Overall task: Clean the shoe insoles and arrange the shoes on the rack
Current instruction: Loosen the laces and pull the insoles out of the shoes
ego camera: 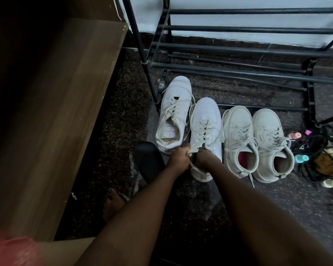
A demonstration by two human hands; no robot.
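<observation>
Several pale sneakers stand in a row on the dark floor in front of a black metal shoe rack (pixel 238 52). My left hand (pixel 178 160) grips the tongue and collar of the second white sneaker (pixel 205 120). My right hand (pixel 205 158) reaches into that shoe's opening, fingers around a dark insole edge. The leftmost white sneaker (pixel 173 112) shows its bare inner sole. A black insole (pixel 148 160) lies on the floor just left of my left hand. Two grey high-top sneakers (pixel 236 139) (pixel 271 143) stand to the right.
A brown wooden cabinet (pixel 52 116) fills the left side. Small coloured bottles (pixel 294 135) and a dark tangled heap (pixel 323 160) lie at the right by the rack's leg. My bare foot (pixel 112 202) rests on a sandal below the insole.
</observation>
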